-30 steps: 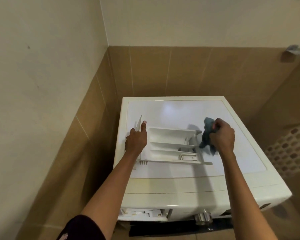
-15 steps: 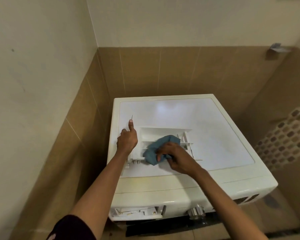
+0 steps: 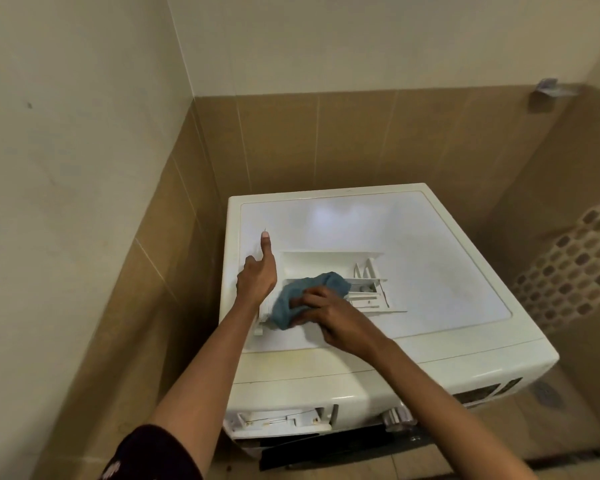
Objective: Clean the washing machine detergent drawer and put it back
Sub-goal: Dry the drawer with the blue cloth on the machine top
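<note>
Closest to you is your dark sleeve (image 3: 146, 455), on the L arm at the bottom edge. Both arms reach away from you over the washing machine (image 3: 326, 372). On its front, L side, there's an open slot (image 3: 281, 419) w/ white plastic bits inside. Just R of that sits a shiny knob (image 3: 397, 417). A dark strip runs under both; can't tell what it is. Low on the R, on the floor, is a round drain (image 3: 546, 393).

Next comes the flat white top. The drawer (image 3: 329, 263) lies on it, near the front L part, w/ its long side going L to R. Your R hand (image 3: 336, 317) has its fingers curled on a blue cloth (image 3: 283, 308) and pushes it down into the L half of the drawer. The cloth is bunched up. The R end of the drawer shows thin little walls and a small grey part. Your L hand (image 3: 257, 278) holds the drawer's L end: pointer finger straight and aimed away from you, other fingers curled in. Thumb is hidden.

Farther back, the top shines w/ light spots.

Behind the machine are brown wall tiles (image 3: 326, 140), w/ cream wall above. On the R wall there's a patch of small spotty tiles (image 3: 568, 271). High up on the R, a small metal bracket (image 3: 548, 88) sticks out.
</note>
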Demonstrator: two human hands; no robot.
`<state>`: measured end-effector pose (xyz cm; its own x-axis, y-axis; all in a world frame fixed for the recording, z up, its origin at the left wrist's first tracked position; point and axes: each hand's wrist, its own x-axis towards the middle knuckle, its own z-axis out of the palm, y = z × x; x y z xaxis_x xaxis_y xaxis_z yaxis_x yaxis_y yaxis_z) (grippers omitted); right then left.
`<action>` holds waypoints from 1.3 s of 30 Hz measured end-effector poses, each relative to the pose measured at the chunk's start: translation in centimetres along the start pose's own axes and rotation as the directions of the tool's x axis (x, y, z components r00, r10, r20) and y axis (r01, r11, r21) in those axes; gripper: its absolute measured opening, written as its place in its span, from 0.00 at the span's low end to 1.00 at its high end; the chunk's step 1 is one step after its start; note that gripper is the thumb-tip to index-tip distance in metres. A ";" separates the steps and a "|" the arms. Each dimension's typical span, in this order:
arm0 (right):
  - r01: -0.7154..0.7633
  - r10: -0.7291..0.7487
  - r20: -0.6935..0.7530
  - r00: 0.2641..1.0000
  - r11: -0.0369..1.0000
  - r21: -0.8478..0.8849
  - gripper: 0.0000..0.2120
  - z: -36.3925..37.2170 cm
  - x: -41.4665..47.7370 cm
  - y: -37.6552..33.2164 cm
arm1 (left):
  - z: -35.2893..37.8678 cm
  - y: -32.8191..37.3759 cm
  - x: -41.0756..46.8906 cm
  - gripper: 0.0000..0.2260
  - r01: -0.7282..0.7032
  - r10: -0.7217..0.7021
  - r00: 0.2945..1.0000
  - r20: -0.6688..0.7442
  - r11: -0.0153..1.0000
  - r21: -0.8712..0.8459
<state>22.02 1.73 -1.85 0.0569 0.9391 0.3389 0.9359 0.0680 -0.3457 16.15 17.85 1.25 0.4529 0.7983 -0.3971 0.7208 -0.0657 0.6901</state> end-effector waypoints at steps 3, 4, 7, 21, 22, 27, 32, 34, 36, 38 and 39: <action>-0.163 0.164 -0.003 0.987 0.986 0.037 0.26 -2.0 -2.7 2.4 | -0.1 -0.1 -0.3 0.36 -0.031 0.030 0.999 0.032 0.999 0.035; -0.224 0.225 -0.013 0.974 0.973 0.054 0.26 -2.6 -3.5 3.1 | -0.1 -0.1 -0.3 0.35 -0.035 0.033 0.999 0.037 0.999 0.038; -0.371 0.381 -0.050 0.923 0.917 0.145 0.27 -4.3 -4.7 4.6 | -0.1 -0.1 -0.4 0.31 -0.046 0.045 0.998 0.039 0.999 0.027; -0.570 0.604 -0.084 0.792 0.782 0.251 0.19 1.8 10.4 0.2 | -0.2 0.2 -0.9 0.35 0.058 -0.070 0.995 -0.077 0.988 -0.145; -0.539 0.578 -0.107 0.809 0.802 0.258 0.18 1.8 10.0 0.2 | -0.1 0.2 -0.9 0.34 0.044 -0.057 0.994 -0.090 0.988 -0.145; -0.331 0.340 -0.012 0.940 0.922 0.199 0.12 1.3 5.9 -1.3 | -0.3 0.2 -1.2 0.34 0.020 -0.035 0.995 -0.098 0.989 -0.149; -0.320 0.319 -0.060 0.946 0.948 0.008 0.15 0.8 6.4 -0.4 | -0.3 0.0 -1.1 0.33 0.016 -0.033 0.995 -0.096 0.985 -0.171; -0.395 0.390 -0.115 0.914 0.918 -0.024 0.17 0.9 8.4 0.1 | -0.3 -0.1 -1.0 0.32 -0.008 -0.006 0.995 -0.096 0.988 -0.151; -0.464 0.459 -0.120 0.880 0.886 -0.010 0.16 1.0 9.8 0.2 | -0.2 -0.1 -0.8 0.32 -0.016 0.001 0.995 -0.104 0.990 -0.140; -0.440 0.439 -0.120 0.891 0.898 0.019 0.13 0.9 9.5 -0.2 | -0.3 -0.1 -0.9 0.32 -0.007 -0.011 0.995 -0.103 0.985 -0.175; -0.405 0.410 -0.112 0.905 0.912 0.064 0.11 1.0 8.6 -0.5 | -0.4 0.0 -1.0 0.32 -0.002 -0.017 0.995 -0.102 0.984 -0.176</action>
<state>21.72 10.09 0.33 0.4738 0.8404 0.2631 0.8084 -0.2966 -0.5084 15.49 17.30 1.85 0.3850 0.8561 -0.3447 0.6166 0.0394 0.7863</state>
